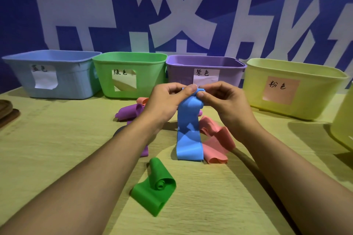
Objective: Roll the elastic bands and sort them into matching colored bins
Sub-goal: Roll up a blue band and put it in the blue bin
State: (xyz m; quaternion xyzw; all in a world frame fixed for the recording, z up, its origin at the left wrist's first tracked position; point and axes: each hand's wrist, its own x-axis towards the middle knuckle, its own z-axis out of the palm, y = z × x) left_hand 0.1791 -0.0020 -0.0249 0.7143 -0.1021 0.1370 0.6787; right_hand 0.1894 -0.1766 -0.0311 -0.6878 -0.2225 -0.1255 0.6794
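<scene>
- Four plastic bins stand in a row along the far edge of a pale wooden desk (57,149), in front of a blue wall with large white characters.
- From left to right: a blue bin (55,82), a green bin (145,78), a purple bin (181,71) and a yellow bin (305,99). Each carries a handwritten paper label on its front.
- From this angle the inside of the bins is mostly hidden; I cannot tell what they hold.
- Just in front of the purple bin, both hands are raised above the desk, holding a blue elastic band (189,135).
- The left hand (168,99) pinches the top of the band, thumb pressed over its rolled end, fingers curled behind.
- The right hand (223,101) pinches the same top end from the other side with thumb and forefinger.
- The blue band hangs down from the hands; its lower end rests on the desk.
- Right of the blue band, touching it, lies a crumpled pink band (217,139).
- Left of the blue band, partly behind the left forearm, lies a purple band (128,112), with a second pink piece (142,100) behind it.
- Nearer the camera than the blue band lies a green band (154,187), partly rolled, loose end spread flat.
</scene>
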